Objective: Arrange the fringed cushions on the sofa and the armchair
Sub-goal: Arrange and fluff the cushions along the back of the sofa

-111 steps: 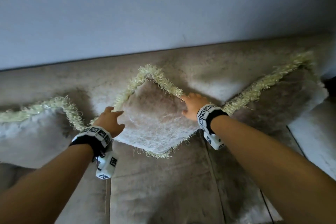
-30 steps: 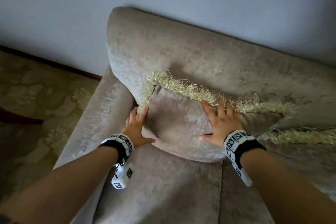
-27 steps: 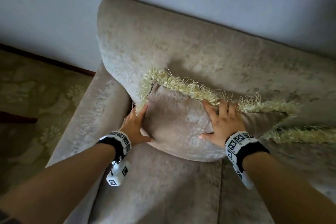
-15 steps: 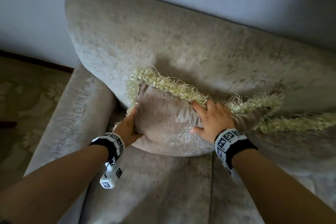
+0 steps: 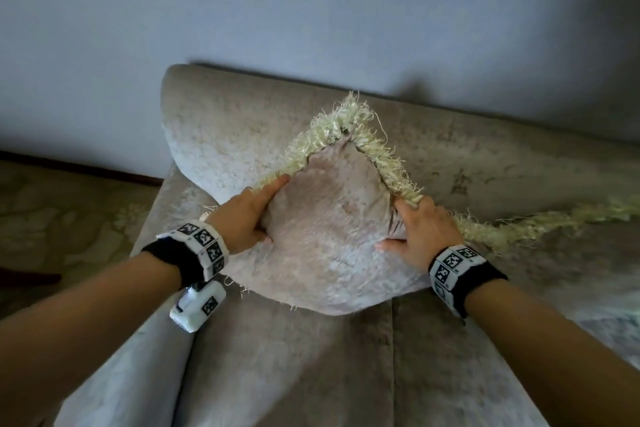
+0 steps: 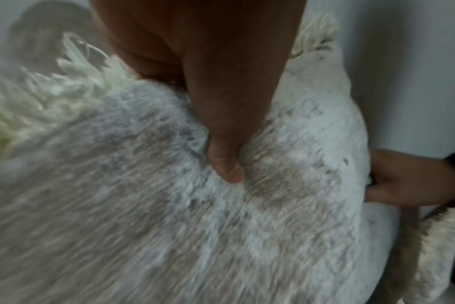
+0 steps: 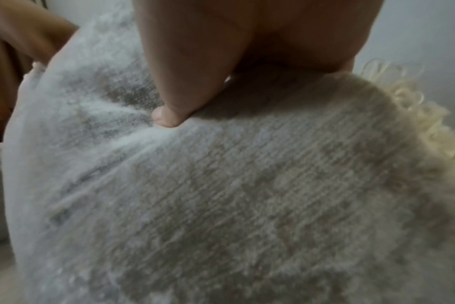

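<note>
Best done by keeping the cushion (image 5: 332, 236) balanced on its lower corner, top corner straight up against the backrest (image 5: 221, 135) at the left end of the sofa (image 5: 311, 367), then easing pressure off evenly so the diamond does not topple. Left hand (image 5: 247, 215) clamped on the cushion's left corner, thumb (image 6: 227, 164) dug into the plush front, fingers wrapped behind along the fringe (image 5: 349, 121). Right hand (image 5: 420, 230) clamped likewise on the right corner, thumb (image 7: 169, 117) pressing the front face, fingers over the fringed edge. Worth tucking the bottom corner back toward the join of seat and backrest before letting go; soft filling likely to slump otherwise, and loose fringe strands likely to fold under, so a light brush outward afterwards. Just to the right, another fringed edge (image 5: 554, 222) from a neighbouring cushion, nearly touching the right hand, leaving little room to shift that way. To the left, the armrest (image 5: 152, 218), then patterned carpet (image 5: 52, 215) beyond. Behind, plain wall (image 5: 311, 10). Armchair not visible here.
</note>
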A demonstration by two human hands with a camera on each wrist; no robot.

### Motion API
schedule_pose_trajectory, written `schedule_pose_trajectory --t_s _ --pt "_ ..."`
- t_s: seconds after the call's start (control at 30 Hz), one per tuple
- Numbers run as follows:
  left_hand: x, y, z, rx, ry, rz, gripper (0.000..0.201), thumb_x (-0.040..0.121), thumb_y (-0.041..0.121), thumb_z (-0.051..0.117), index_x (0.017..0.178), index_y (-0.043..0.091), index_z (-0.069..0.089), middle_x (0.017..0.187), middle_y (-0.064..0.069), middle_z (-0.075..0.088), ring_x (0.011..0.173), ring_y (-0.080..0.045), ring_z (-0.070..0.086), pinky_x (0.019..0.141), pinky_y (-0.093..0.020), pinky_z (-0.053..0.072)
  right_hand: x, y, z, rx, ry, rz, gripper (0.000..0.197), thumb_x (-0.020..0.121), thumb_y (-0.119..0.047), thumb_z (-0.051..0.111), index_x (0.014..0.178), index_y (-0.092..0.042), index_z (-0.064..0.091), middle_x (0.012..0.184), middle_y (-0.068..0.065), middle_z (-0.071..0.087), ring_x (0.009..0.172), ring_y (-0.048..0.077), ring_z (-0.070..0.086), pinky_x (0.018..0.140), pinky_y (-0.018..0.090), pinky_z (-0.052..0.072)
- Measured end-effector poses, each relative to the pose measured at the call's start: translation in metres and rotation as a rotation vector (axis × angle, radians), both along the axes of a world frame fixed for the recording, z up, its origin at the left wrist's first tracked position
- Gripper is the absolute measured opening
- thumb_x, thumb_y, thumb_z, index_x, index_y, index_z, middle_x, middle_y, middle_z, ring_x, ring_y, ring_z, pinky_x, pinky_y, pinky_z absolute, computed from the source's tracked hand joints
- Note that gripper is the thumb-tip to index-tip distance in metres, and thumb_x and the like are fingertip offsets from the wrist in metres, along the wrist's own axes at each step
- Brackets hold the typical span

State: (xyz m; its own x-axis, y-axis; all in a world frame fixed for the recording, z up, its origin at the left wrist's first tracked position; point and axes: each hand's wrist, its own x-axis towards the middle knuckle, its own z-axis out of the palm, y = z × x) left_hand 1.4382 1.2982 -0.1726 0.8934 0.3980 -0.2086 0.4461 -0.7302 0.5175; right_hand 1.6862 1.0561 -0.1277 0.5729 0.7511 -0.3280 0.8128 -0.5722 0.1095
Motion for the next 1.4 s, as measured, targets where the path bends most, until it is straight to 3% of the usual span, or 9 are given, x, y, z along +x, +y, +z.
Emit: schedule_pose_trajectory --t_s 0.2,0.47,0.6,0.7,0.83,0.93,1.1,1.17,1.4 --pt "0.025 0.009 0.018 0.190 0.147 -0.012 0.125 0.073 0.030 0.082 0.136 0.063 -0.021 0.105 -0.014 0.045 0.092 -0.035 0.055 0.083 -0.051 0.051 0.005 -0.009 -0.036 0.093 0.094 -0.070 0.089 0.068 -0.084 0.054 0.132 -0.027 0.032 0.118 0.018 0.046 0.102 0.036 0.052 0.084 0.044 0.050" --pt "0.044 0.005 -0.074 0.524 0.320 -0.030 0.131 0.072 0.048 0.079 0.138 0.046 -0.034 0.129 -0.022 0.041 0.115 -0.039 0.045 0.093 -0.050 0.046 -0.002 -0.026 -0.142 -0.085 0.043 -0.138 0.095 0.081 -0.082 0.034 0.152 -0.035 -0.007 0.138 0.014 0.029 0.123 0.037 0.030 0.105 0.054 0.029" --pt "0.047 0.002 -0.095 0.577 0.281 0.049 0.129 0.068 0.050 0.080 0.148 0.036 -0.019 0.125 -0.025 0.042 0.111 -0.041 0.046 0.091 -0.052 0.044 -0.004 -0.028 -0.162 -0.081 0.038 -0.163 0.090 0.087 -0.077 0.027 0.153 -0.031 -0.013 0.158 0.017 0.002 0.144 0.044 0.003 0.115 0.064 0.005" --pt "0.046 0.004 -0.093 0.571 0.239 0.058 0.129 0.058 0.042 0.089 0.149 0.035 -0.002 0.121 -0.029 0.044 0.105 -0.045 0.047 0.085 -0.058 0.045 -0.014 -0.021 -0.164 0.072 0.069 -0.135 0.093 0.087 -0.065 0.046 0.153 -0.025 -0.006 0.159 0.020 0.000 0.146 0.042 -0.005 0.114 0.066 -0.003" --pt "0.033 0.004 -0.083 0.565 0.146 0.096 0.127 0.054 0.043 0.090 0.153 0.037 0.011 0.143 -0.026 0.026 0.120 -0.048 0.036 0.093 -0.065 0.038 -0.020 -0.011 -0.157 0.387 0.102 -0.063 0.113 0.064 -0.045 0.071 0.151 -0.030 0.001 0.157 0.021 0.006 0.146 0.042 0.004 0.116 0.064 0.003" --pt "0.014 0.008 -0.083 0.527 0.052 0.077 0.125 0.047 0.042 0.093 0.151 0.031 0.026 0.150 -0.026 0.021 0.129 -0.050 0.030 0.101 -0.070 0.030 -0.013 -0.006 -0.151 0.364 0.228 -0.075 0.121 0.065 -0.063 0.070 0.149 -0.040 -0.015 0.155 0.020 0.014 0.146 0.040 0.010 0.117 0.061 0.004" --pt "0.014 0.021 -0.098 0.254 0.253 0.114 0.152 0.041 0.056 0.091 0.148 0.045 -0.016 0.143 -0.030 0.031 0.137 -0.048 0.025 0.110 -0.068 0.021 -0.004 0.000 -0.162 0.304 0.290 -0.074 0.134 0.053 -0.081 0.070 0.147 -0.038 -0.015 0.133 0.014 0.035 0.119 0.032 0.039 0.106 0.051 0.034" --pt "0.020 0.017 -0.104 0.225 0.272 0.123 0.153 0.042 0.052 0.093 0.149 0.041 -0.017 0.141 -0.030 0.031 0.137 -0.047 0.024 0.110 -0.065 0.022 -0.007 0.002 -0.165 0.273 0.293 -0.086 0.133 0.055 -0.079 0.072 0.146 -0.037 -0.016 0.129 0.014 0.034 0.112 0.029 0.039 0.102 0.045 0.037" --pt "-0.001 0.003 -0.117 0.203 0.174 0.169 0.125 0.046 0.039 0.095 0.147 0.026 0.023 0.120 -0.027 0.050 0.109 -0.049 0.049 0.090 -0.067 0.042 -0.028 0.000 -0.161 0.233 0.408 -0.075 0.113 0.071 -0.053 0.080 0.147 -0.035 0.000 0.127 0.014 0.041 0.107 0.029 0.051 0.091 0.044 0.051"
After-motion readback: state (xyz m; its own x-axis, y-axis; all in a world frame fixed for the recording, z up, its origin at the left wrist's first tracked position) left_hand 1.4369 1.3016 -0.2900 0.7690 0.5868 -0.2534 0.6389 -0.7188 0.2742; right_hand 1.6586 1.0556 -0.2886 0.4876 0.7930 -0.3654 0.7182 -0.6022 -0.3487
